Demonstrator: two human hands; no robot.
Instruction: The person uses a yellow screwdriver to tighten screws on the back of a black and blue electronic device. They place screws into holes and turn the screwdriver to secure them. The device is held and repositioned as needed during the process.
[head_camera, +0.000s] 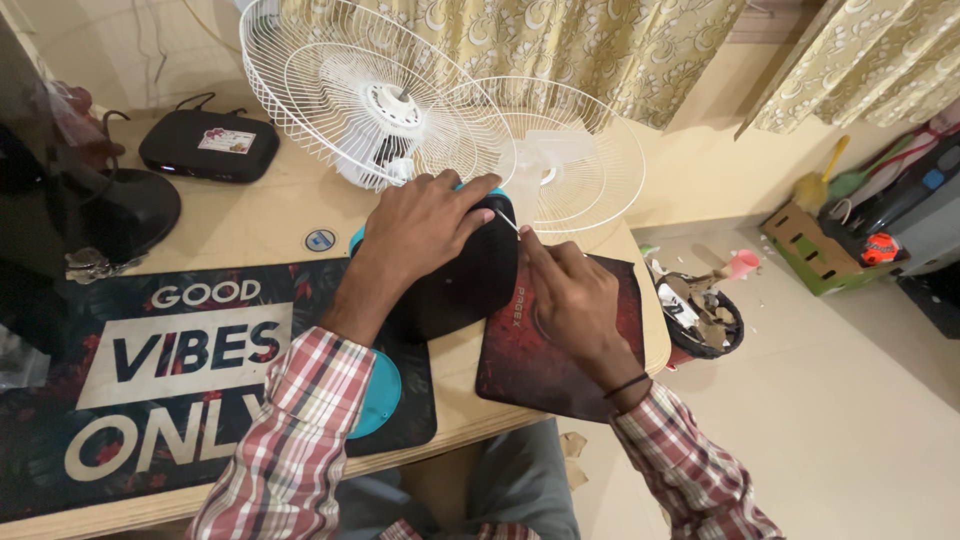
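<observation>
Here, a person in a red-and-white plaid shirt works seated at a wooden desk (250, 225) on a dismantled table fan. The left hand (425, 222) lies spread over the top of the fan's black motor housing (465, 285), fingers (478, 200) curled down over its far edge and pressing it in place; a teal rim shows just under the knuckles. The right hand (570, 290) is closed to a pinch, thumb and forefinger gripping a thin white rod-like piece (507, 221) whose tip points up and left, reaching the housing right beside the left fingertips. Whether it is a tool or a tie cannot be told.

Just beyond the fingers of both hands stand two white wire fan guards (400, 100), one leaning against the other, with the pale blade hub visible behind the right-hand guard. Under the right wrist lies a dark red mouse pad (560, 370); under the left forearm stretches a large dark desk mat (150, 370) with white lettering, on which a teal round part (380, 395) shows beside the sleeve. Well to the left of the left hand sits a black router-like box (208, 146). On the floor, right of the right hand, is a round bin of scraps (705, 315).
</observation>
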